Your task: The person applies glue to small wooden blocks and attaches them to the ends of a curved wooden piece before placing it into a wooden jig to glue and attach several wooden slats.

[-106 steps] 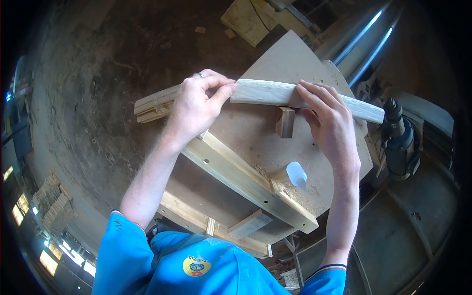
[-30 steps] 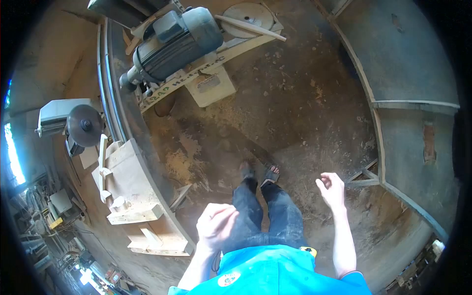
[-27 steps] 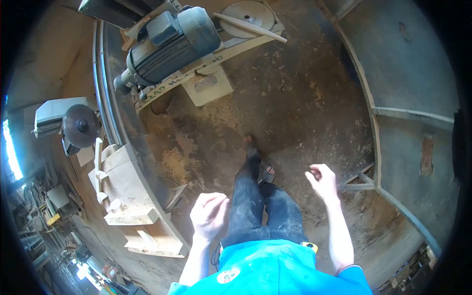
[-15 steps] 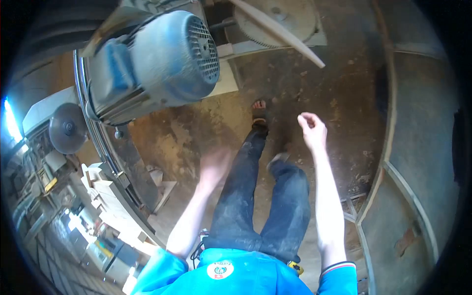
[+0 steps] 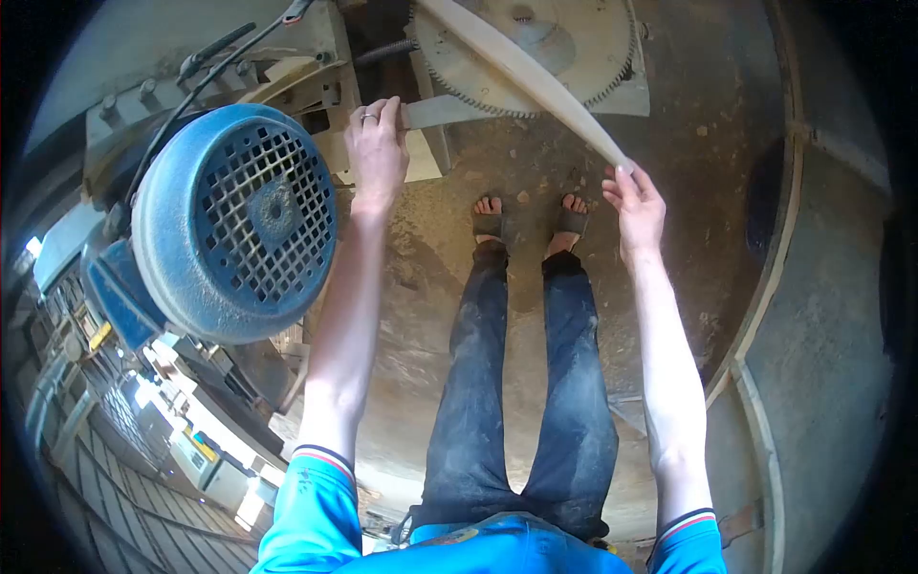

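Observation:
A long pale curved piece slants down to the right across a round toothed saw blade. My right hand has its fingers bent at the lower tip of this piece, thumb and fingers closed on it. My left hand is reached forward beside the blue motor, its fingers closed near the left end of a light flat strip. What the left fingers hold, if anything, is hidden. A ring shows on one left finger.
The motor with its grille fills the left side. Behind it are a dark cable and machine parts. A framed grey panel stands at the right. My sandalled feet are on the stained floor.
Both arms have reached forward; my right hand has taken hold of the pale piece's tip. My left hand has moved up beside the motor. My feet now stand side by side, and the motor appears further left.

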Demonstrator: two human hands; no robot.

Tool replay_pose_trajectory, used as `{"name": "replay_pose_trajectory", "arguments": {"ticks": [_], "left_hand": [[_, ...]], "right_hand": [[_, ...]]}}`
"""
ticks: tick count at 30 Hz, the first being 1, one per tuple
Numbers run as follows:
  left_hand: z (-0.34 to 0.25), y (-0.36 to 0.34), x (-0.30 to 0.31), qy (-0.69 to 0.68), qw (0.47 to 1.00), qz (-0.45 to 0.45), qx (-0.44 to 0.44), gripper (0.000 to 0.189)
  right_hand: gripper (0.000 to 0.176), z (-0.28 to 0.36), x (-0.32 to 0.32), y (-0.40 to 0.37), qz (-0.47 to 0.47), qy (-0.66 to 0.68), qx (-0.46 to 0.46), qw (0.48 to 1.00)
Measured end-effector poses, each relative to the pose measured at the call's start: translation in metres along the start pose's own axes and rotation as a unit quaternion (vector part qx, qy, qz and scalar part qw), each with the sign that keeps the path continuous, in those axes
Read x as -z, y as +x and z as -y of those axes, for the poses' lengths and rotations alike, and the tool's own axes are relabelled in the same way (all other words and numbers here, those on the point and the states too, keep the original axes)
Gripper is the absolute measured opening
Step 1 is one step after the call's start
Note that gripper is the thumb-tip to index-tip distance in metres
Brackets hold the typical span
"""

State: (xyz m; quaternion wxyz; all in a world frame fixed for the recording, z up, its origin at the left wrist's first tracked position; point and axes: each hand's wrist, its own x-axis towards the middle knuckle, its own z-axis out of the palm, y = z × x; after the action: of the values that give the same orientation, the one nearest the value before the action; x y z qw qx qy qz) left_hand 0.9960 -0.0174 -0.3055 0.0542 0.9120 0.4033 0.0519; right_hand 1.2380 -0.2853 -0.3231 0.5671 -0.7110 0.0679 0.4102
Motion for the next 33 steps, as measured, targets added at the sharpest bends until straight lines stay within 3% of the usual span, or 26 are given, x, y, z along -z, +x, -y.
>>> {"name": "replay_pose_trajectory", "arguments": {"ticks": [2, 5, 7, 8, 10, 13, 14, 16, 18, 19, 21, 25, 27, 29, 33], "left_hand": [[0.008, 0.001, -0.001, -0.016, 1.0, 0.021, -0.01, 0.052], [-0.003, -0.006, 0.007, -0.014, 1.0, -0.01, 0.003, 0.051], [-0.034, -0.035, 0.023, -0.049, 0.997, -0.031, 0.057, 0.048], [-0.051, -0.055, 0.034, -0.101, 0.991, 0.007, 0.084, 0.046], [-0.078, -0.108, 0.052, -0.177, 0.977, 0.057, 0.106, 0.042], [-0.109, -0.237, 0.076, -0.237, 0.945, 0.146, 0.172, 0.035], [-0.117, -0.291, 0.085, -0.227, 0.939, 0.157, 0.205, 0.032], [-0.128, -0.377, 0.125, -0.241, 0.907, 0.202, 0.281, 0.027], [-0.132, -0.454, 0.181, -0.281, 0.862, 0.257, 0.334, 0.031], [-0.135, -0.501, 0.208, -0.289, 0.847, 0.279, 0.347, 0.037], [-0.135, -0.599, 0.236, -0.298, 0.781, 0.293, 0.464, 0.038], [-0.139, -0.776, 0.284, -0.386, 0.67, 0.14, 0.619, 0.037], [-0.14, -0.877, 0.29, -0.33, 0.688, 0.072, 0.642, 0.036], [-0.151, -0.965, 0.305, -0.324, 0.615, 0.045, 0.718, 0.034], [-0.15, -1.088, 0.332, -0.323, 0.526, 0.01, 0.787, 0.032]], "right_hand": [[0.037, 0.004, 0.004, 0.001, 0.009, -0.024, -0.006, 1.0], [0.039, 0.006, 0.012, -0.003, 0.028, -0.06, -0.043, 0.997], [0.038, 0.008, 0.021, -0.013, 0.026, -0.081, -0.067, 0.994], [0.038, 0.016, 0.025, -0.025, 0.037, -0.093, -0.065, 0.993], [0.033, 0.044, 0.029, -0.064, 0.013, -0.123, 0.032, 0.992], [0.026, 0.164, 0.022, -0.192, -0.025, -0.185, 0.32, 0.929], [0.025, 0.202, 0.029, -0.242, -0.013, -0.142, 0.444, 0.885], [0.024, 0.273, 0.041, -0.342, 0.064, 0.002, 0.673, 0.737], [0.023, 0.308, 0.047, -0.433, 0.149, 0.071, 0.757, 0.632], [0.023, 0.314, 0.049, -0.475, 0.187, 0.08, 0.772, 0.602], [0.022, 0.309, 0.049, -0.558, 0.243, 0.086, 0.79, 0.557], [0.02, 0.255, 0.042, -0.703, 0.36, 0.105, 0.793, 0.48], [0.019, 0.218, 0.036, -0.77, 0.418, 0.105, 0.78, 0.454], [0.019, 0.183, 0.023, -0.832, 0.479, 0.104, 0.757, 0.432], [0.017, 0.129, -0.01, -0.932, 0.557, 0.129, 0.711, 0.409]]}}
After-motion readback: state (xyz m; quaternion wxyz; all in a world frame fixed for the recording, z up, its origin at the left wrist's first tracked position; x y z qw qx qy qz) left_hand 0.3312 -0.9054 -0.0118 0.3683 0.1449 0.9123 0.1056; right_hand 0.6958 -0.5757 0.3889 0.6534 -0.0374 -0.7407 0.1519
